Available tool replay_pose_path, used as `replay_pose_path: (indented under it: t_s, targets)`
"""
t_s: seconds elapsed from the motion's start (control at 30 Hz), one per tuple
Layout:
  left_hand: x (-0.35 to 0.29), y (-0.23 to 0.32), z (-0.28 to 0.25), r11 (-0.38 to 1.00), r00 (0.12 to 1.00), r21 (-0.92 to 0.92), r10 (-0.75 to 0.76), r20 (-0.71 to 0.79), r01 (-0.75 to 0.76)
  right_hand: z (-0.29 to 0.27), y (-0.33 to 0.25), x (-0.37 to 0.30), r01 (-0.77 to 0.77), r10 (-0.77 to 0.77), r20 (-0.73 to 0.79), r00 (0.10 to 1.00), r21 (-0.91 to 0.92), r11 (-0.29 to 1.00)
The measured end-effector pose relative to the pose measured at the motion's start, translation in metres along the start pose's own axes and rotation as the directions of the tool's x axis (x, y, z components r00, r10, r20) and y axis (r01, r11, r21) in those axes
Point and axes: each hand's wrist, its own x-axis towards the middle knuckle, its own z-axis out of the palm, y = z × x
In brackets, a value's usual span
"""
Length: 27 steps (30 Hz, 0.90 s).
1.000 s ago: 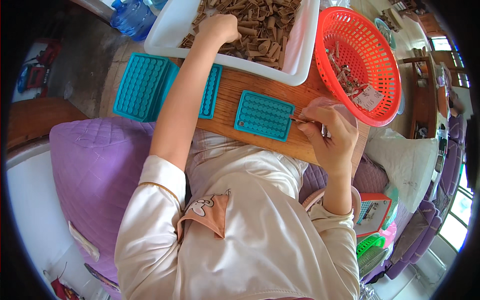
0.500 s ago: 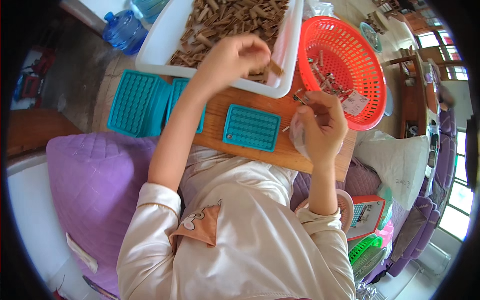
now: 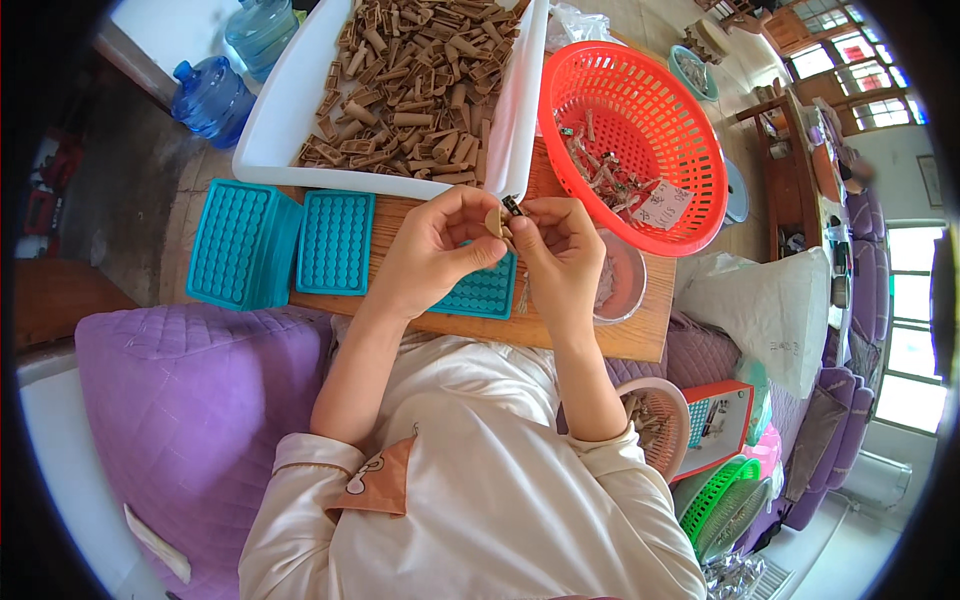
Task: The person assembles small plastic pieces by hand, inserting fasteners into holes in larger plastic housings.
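Observation:
Above the wooden table, my two hands meet at the near edge of a white bin heaped with brown plastic shell pieces. My left hand pinches one brown plastic shell piece, its hollow side partly hidden by fingers. In my right hand, between thumb and fingers, is a small dark circuit board, held right against the shell. Thin pale wires seem to hang below that hand. Beneath my hands lies a teal tray with rows of round cells, partly covered by my left hand and wrist.
A red basket with small wired parts and a paper slip stands at the right. Beside my right wrist is a pinkish bowl. More teal trays sit at the left, one group stacked. Blue water jugs stand farther left.
My left hand has come down from the bin's edge with the brown shell piece. My right hand has moved left from beside the red basket, bringing the circuit board to it. The view has shifted.

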Motion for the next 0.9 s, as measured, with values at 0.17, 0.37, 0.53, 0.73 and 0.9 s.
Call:
replay_pose_path:
  t_s: [0.17,0.37,0.53,0.73,0.9]
  targets:
    - [-0.003,-0.010,0.012,0.975,0.971,0.057,0.220,-0.097,-0.216,0.008,0.003,-0.002,-0.009,0.011,-0.020,1.000,0.109,0.994]
    - [-0.008,-0.017,0.017,0.965,0.955,-0.037,0.250,-0.159,-0.258,0.007,-0.014,-0.009,0.172,-0.171,-0.123,0.978,-0.004,0.985]
    - [-0.012,-0.017,0.018,0.944,0.950,-0.118,0.298,-0.090,-0.308,0.011,-0.014,-0.016,0.289,-0.292,-0.005,0.956,-0.123,0.949]
    - [-0.020,-0.014,0.018,0.934,0.955,-0.201,0.284,-0.079,-0.295,0.013,-0.013,-0.021,0.343,-0.354,-0.067,0.933,-0.136,0.930]
    - [-0.022,-0.014,0.017,0.951,0.957,-0.108,0.282,-0.068,-0.288,0.012,-0.010,-0.023,0.366,-0.379,-0.051,0.924,-0.173,0.915]
